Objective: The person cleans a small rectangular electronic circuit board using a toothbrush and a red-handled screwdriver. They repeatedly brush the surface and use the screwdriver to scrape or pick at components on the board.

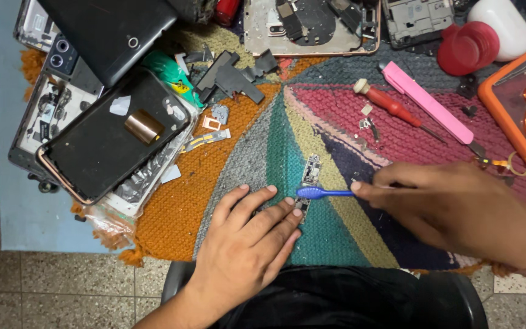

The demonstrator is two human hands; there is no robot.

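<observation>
Light is even and moderately bright, falling from above, so colours of the knitted mat (pixel 226 183) read clearly. Shadows are soft and short: a faint one lies under the left hand (pixel 248 240) and another under the right hand (pixel 458 210). The dark phone back (pixel 114 137) near the mat's left edge carries a dull sheen (no hard glare). The focus holds across the middle; the right hand is slightly smeared. The top corners bend a little, and the floor (pixel 62 286) below is dimmer.
</observation>
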